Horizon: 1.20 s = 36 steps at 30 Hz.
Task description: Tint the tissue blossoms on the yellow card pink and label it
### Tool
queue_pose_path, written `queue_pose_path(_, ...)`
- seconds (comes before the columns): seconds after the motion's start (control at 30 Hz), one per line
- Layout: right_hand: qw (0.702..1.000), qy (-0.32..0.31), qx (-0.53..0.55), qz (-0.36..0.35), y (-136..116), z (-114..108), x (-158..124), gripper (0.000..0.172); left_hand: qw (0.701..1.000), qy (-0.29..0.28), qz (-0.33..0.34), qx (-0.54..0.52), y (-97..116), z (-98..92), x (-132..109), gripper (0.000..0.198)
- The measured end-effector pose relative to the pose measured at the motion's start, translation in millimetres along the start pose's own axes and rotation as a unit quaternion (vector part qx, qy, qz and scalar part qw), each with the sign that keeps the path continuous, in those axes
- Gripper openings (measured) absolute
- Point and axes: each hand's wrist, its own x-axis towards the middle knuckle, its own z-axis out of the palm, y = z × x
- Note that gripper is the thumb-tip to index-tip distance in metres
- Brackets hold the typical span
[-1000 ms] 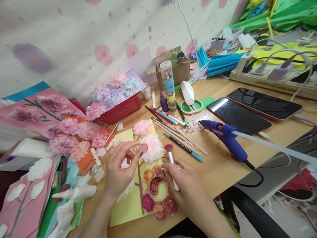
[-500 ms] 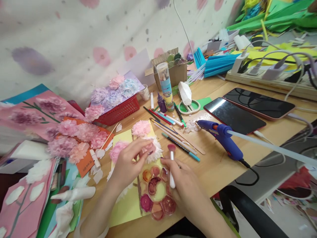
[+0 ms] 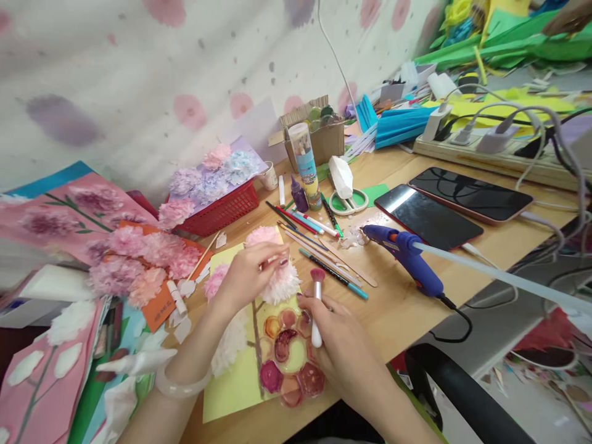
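Note:
My right hand (image 3: 345, 336) grips a makeup brush (image 3: 316, 314) with pink bristles pointing up and a white handle. The same hand holds the edge of a clear, flower-shaped paint palette (image 3: 291, 391) whose wells carry red, orange and magenta paint. Curled with fingertips together, my left hand (image 3: 254, 274) is at the upper edge of a white paper flower (image 3: 282, 285); whether petals are pinched there is hidden. Beneath lies a yellow sheet (image 3: 226, 398) with a painted brown stem, pink flowers (image 3: 216, 280) and another white flower (image 3: 229, 345).
A blue glue gun (image 3: 407, 259) lies on the right, near two phones (image 3: 472, 193) and a power strip (image 3: 499, 161). Pens and brushes (image 3: 324, 246) lie mid-table. Behind stands a red basket (image 3: 222, 209) of paper flowers. A white bottle (image 3: 139, 362) is at left.
My left hand has shifted slightly up on the white flower, and its wrist bangle has come into view. The right hand still holds brush and palette. Another person's hand appears at top right.

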Motion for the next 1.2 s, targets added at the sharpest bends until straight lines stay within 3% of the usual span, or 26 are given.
queue_pose_path(0.27, 1.0, -0.007, 0.017, 0.02, -1, -1, 0, 0.062, 0.996, 0.037, -0.079, -0.011, -17, -13.1, -4, 0.029)
queue_pose_path(0.4, 1.0, -0.001, 0.014, 0.024, 1, 3, 0, 0.064, 0.985, 0.1, -0.136, -0.019, -24, -14.8, -13, 0.046)
queue_pose_path(0.53, 0.999, -0.002, 0.029, 0.039, 2, 3, 2, 0.063, 0.981, 0.082, -0.171, -0.043, -25, -11.1, -20, 0.042)
queue_pose_path(0.87, 0.999, 0.037, 0.029, 0.006, 7, 10, -2, 0.058, 0.959, 0.168, -0.216, -0.077, -19, -12.5, -37, 0.041)
queue_pose_path(0.97, 0.999, 0.042, 0.027, 0.002, 6, 11, -2, 0.053, 0.96, 0.142, -0.226, -0.08, -19, -15.0, -48, 0.031)
queue_pose_path(1.1, 0.998, 0.06, 0.023, -0.009, 5, 11, -2, 0.039, 0.957, 0.154, -0.238, -0.062, -17, -19.3, -57, 0.035)
queue_pose_path(1.2, 0.997, 0.071, 0.023, -0.018, 4, 11, -3, 0.03, 0.963, 0.122, -0.236, -0.038, -15, -20.5, -61, 0.03)
